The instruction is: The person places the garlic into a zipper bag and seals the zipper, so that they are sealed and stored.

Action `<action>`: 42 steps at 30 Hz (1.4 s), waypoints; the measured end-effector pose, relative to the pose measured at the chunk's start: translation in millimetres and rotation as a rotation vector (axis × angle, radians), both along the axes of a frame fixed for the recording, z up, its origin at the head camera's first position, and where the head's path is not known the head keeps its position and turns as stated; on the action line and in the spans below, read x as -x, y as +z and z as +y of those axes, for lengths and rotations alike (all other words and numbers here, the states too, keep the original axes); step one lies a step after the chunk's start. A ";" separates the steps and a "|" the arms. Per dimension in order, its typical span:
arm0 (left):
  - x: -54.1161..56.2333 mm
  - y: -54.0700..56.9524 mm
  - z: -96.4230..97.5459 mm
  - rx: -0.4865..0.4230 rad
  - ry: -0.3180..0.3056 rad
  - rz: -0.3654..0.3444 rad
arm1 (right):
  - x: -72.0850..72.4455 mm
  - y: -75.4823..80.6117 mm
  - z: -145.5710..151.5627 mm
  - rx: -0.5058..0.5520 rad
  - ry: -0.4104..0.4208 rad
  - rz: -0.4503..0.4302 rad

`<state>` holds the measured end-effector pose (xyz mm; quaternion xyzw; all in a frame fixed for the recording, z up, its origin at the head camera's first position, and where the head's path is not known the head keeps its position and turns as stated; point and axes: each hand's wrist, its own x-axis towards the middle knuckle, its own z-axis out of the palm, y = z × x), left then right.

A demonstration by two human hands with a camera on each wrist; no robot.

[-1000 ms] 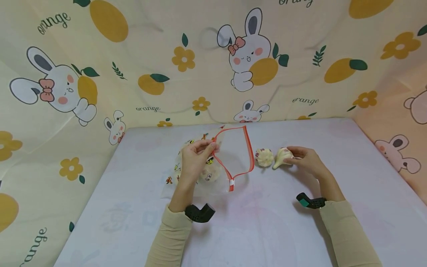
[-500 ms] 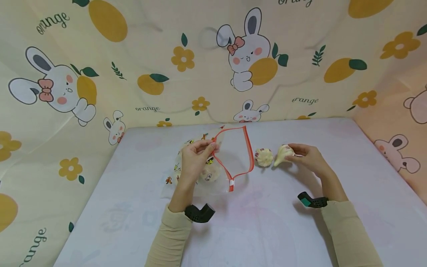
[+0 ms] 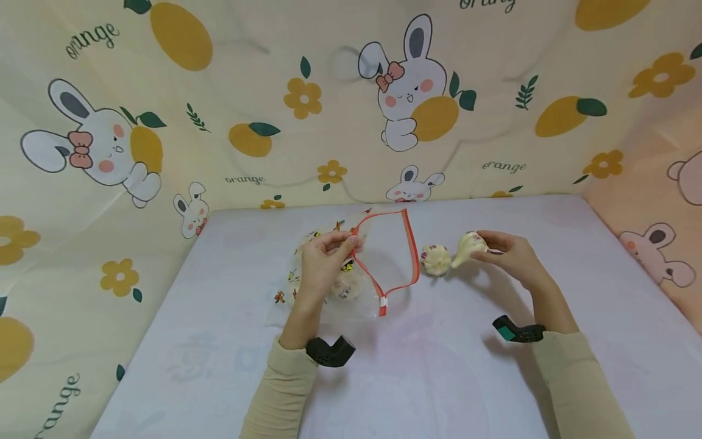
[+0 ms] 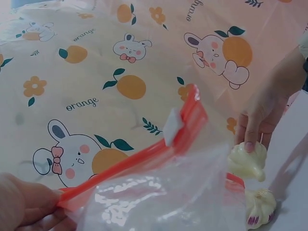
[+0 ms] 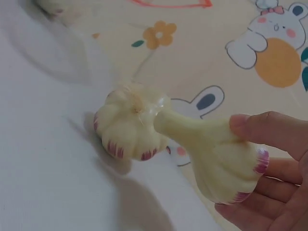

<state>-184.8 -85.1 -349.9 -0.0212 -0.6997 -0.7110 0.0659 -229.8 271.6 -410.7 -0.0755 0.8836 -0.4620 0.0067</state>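
Observation:
Fingers and thumb of my left hand [image 3: 323, 259] pinch the red zip edge of a clear zip bag [image 4: 159, 192]. The bag's mouth gapes toward the right, and a white slider [image 4: 173, 126] sits on the zip. Through the printed plastic a pale round bulb [image 3: 347, 285] shows. My right hand [image 3: 512, 256] grips a garlic bulb [image 5: 221, 161] by its purple-streaked base, stem pointing left, raised off the table. Between it and the bag, a second garlic bulb [image 3: 436, 261] rests on the table, close to the held bulb's stem tip in the head view.
The white table [image 3: 406, 372] reaches back to a cloth backdrop [image 3: 307, 146] printed with rabbits and oranges. Black cameras are strapped to both wrists, the left camera [image 3: 331, 352] near the bag's front side.
My right hand has lifted the garlic bulb a little, up and slightly away from the other bulb. The left hand and the bag stay in place.

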 end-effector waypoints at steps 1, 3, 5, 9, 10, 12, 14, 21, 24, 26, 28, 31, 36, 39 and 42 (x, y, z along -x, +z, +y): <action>-0.2 -0.2 0.2 -0.002 -0.002 -0.003 | 0.1 1.3 -0.3 0.003 -0.002 0.000; 0.1 -1.2 0.3 -0.001 -0.003 -0.007 | -0.2 4.5 -1.6 0.009 -0.001 0.003; 0.2 -1.9 0.2 0.002 -0.003 -0.003 | -0.5 7.7 -3.2 0.018 0.003 0.006; 0.2 -1.9 -0.1 0.009 -0.006 0.001 | -2.4 13.4 -6.9 0.068 0.003 0.008; -0.1 -1.5 -0.1 0.011 -0.005 0.001 | -2.9 14.5 -7.9 0.082 0.007 0.011; -0.6 -0.6 0.0 0.015 -0.003 0.000 | -4.1 16.5 -9.8 0.099 0.012 0.012; -1.2 0.1 0.2 0.016 -0.001 -0.002 | -5.7 18.7 -11.8 0.107 0.015 0.016; -0.5 -0.3 1.0 0.010 -0.004 -0.009 | -11.4 26.4 -18.1 0.123 0.022 0.037; -0.1 -0.6 1.4 0.008 -0.005 -0.011 | -13.2 28.8 -20.3 0.137 0.028 0.055; -0.1 -0.5 1.6 0.009 -0.005 -0.012 | -13.7 30.1 -21.7 0.143 0.034 0.064; -0.3 -0.2 1.7 0.010 -0.006 -0.012 | -14.2 31.5 -22.9 0.146 0.039 0.067; -0.6 0.0 2.0 0.006 -0.009 -0.014 | -15.5 33.9 -24.7 0.142 0.041 0.059; -0.2 -0.5 2.2 0.000 -0.012 -0.009 | -18.4 37.8 -28.9 0.145 0.051 0.047; 0.6 -1.5 1.7 0.001 -0.016 -0.007 | -19.7 39.6 -32.7 0.163 0.067 0.056; 1.0 -1.7 1.2 0.002 -0.018 -0.013 | -20.9 42.0 -36.3 0.169 0.079 0.065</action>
